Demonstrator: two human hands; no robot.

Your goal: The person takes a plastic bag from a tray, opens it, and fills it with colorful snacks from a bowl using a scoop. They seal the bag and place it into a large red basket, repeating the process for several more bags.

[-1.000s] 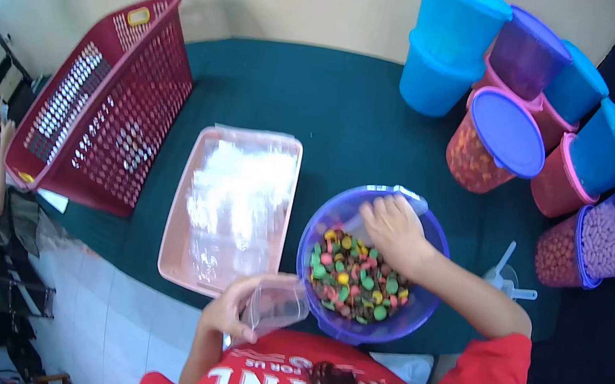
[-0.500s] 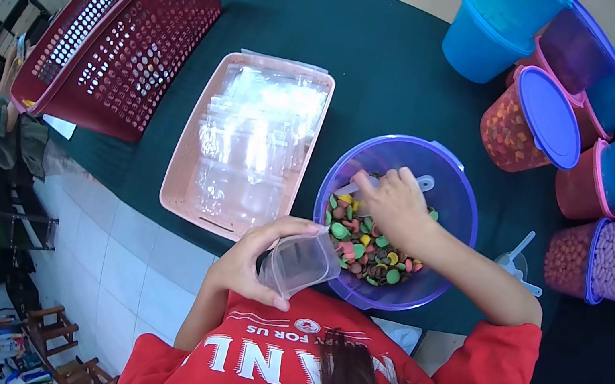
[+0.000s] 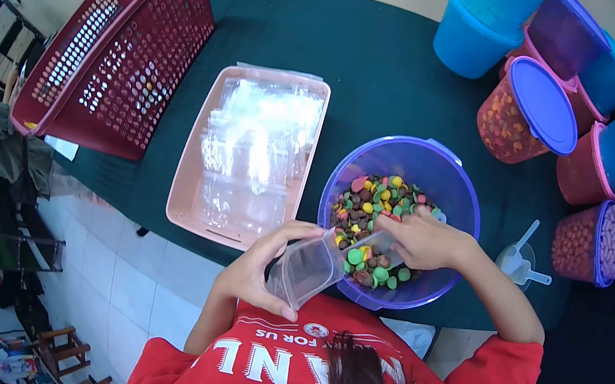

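Observation:
A purple tub (image 3: 464,187) holds a heap of small button-shaped sweets (image 3: 371,203) in brown, green, yellow and red. My left hand (image 3: 256,266) grips a clear plastic cup (image 3: 306,268), tilted with its mouth toward the tub, right at the near rim. Inside the tub, my right hand (image 3: 429,242) is closed around a translucent scoop (image 3: 383,245). Several sweets show at the scoop, whose front end is close to the cup's mouth. My fingers hide part of the scoop's handle.
Left of the tub, a pink tray (image 3: 180,187) holds clear plastic bags (image 3: 260,135). A maroon basket (image 3: 131,53) stands at the far left. Lidded tubs (image 3: 511,116) line the right side, near a small cup (image 3: 509,262) with white scoops (image 3: 528,275).
My right hand has moved nearer the tub's front right, bringing the scoop toward the cup. The cup stays in my left hand, slightly lower and to the right. The view has shifted a little.

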